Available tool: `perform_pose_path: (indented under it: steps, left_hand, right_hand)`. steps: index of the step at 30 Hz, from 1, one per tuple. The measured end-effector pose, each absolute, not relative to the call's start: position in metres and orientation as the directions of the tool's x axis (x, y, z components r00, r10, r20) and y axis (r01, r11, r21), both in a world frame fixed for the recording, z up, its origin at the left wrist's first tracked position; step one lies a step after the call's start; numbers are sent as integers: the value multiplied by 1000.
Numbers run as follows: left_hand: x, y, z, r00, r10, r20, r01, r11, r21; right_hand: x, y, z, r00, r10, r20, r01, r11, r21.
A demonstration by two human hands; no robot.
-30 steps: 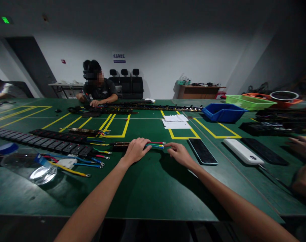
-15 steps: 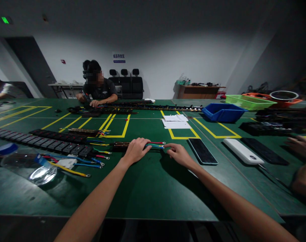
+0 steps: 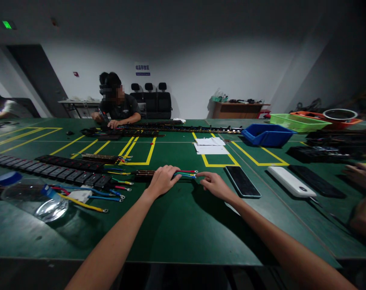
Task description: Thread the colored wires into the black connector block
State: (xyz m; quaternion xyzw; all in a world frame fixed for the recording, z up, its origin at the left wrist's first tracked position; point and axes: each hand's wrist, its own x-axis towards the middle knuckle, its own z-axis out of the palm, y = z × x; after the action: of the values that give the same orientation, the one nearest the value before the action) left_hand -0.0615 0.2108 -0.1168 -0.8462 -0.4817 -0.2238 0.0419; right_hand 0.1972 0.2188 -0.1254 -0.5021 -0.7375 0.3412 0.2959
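Note:
My left hand (image 3: 164, 180) is closed over a dark strip with coloured wires (image 3: 187, 173), which lies on the green table (image 3: 176, 225). Red, yellow, green and blue leads with metal ring ends stick out to the right of its fingers. My right hand (image 3: 211, 183) has its index finger stretched toward the ring ends, at or very near them; its other fingers are curled, with nothing visible in them. Left of my hands lie black segmented strips (image 3: 71, 174) and more wires with ring ends (image 3: 89, 205).
A clear bottle (image 3: 34, 199) lies at the left. Rightward are a phone (image 3: 242, 182), a white power bank (image 3: 291, 182), a blue bin (image 3: 265, 135) and another person's hands (image 3: 364, 213). White papers (image 3: 211, 146) lie beyond my hands. Across the table a person (image 3: 119, 106) works.

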Motion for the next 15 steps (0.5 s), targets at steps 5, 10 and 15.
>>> perform_pose_path:
  steps: [5,10,15]
  left_hand:
    - [-61,210,-116,437,797,416,833,-533,147]
    - [-61,210,-116,433,802,412,833,-530,156]
    - [-61,211,-117,430,801,416,833,-530,160]
  right_hand:
    - [198,218,-124,-310,942,130,541,287,-791]
    - [200,219,-125,-292,941,173,508,306,-805]
    - [199,218,-124,-315,944,98,536,262,-803]
